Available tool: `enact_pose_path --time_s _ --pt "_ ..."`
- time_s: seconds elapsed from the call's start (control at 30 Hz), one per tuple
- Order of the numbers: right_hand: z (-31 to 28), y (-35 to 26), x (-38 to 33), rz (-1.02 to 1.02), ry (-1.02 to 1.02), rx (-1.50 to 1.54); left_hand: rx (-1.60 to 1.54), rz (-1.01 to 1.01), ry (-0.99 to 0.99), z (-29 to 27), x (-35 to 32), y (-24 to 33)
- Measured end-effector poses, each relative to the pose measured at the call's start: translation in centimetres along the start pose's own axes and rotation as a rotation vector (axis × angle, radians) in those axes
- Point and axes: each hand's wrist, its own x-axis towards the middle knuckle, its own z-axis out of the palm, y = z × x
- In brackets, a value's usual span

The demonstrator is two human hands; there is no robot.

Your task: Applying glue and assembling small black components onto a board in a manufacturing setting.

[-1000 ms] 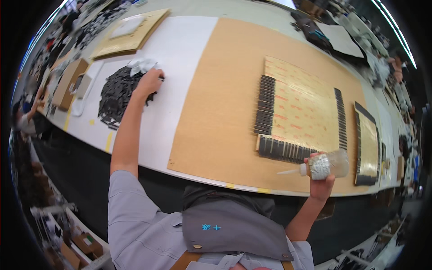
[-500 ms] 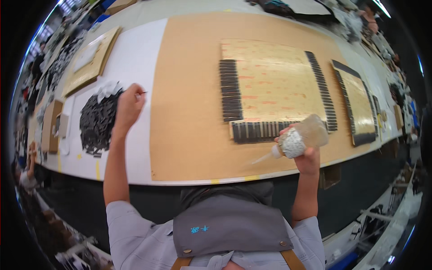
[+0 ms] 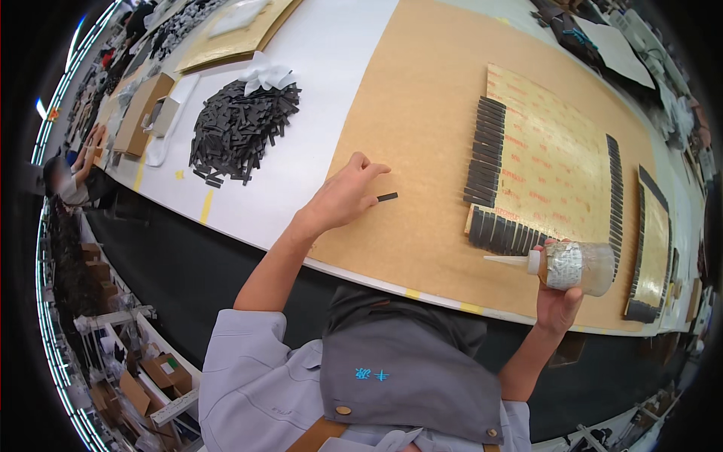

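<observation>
The left hand (image 3: 343, 197) is above the tan sheet (image 3: 422, 128), palm down, index finger and thumb apart. A short, flat black strip (image 3: 387, 196) juts from beside the thumb tip; whether this grip pinches it or the strip lies on the sheet cannot be told. The right hand (image 3: 559, 305) has its grip clamped around a translucent plastic squeeze bottle (image 3: 599, 269) with a silvery wrapped band, held on its side, its thin pale nozzle (image 3: 504, 260) pointing left over the sheet's near part.

Just beyond the bottle lies a glossy yellowish rectangular panel (image 3: 550, 158) with faint red print. Rows of black strips line its left, right and near edges, the near row partly behind the bottle. To its right sits a narrower yellowish panel (image 3: 651, 248), also edged in black.

Left of the tan sheet, on the white worktop (image 3: 331, 68), a heap of loose black strips (image 3: 237, 135) spreads out, a crumpled white cloth (image 3: 265, 75) on its far side. Farther off are a stack of yellowish boards (image 3: 233, 45) and, to the left, an open brown cardboard box (image 3: 143, 113).
</observation>
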Motion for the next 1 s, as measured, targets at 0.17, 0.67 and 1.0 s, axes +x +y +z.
enact_pose_path --time_s 0.17,0.67,1.0 --pt "0.1 0.5 -0.3 -0.041 0.028 0.040 -0.030 0.061 0.040 1.8 0.1 -0.8" --pt "0.2 1.4 -0.2 -0.041 0.142 0.133 0.005 0.121 0.061 3.8 -1.6 0.5" --pt "0.5 0.8 0.7 -0.007 0.149 0.089 -0.210 0.127 0.140 5.3 -1.3 1.5"
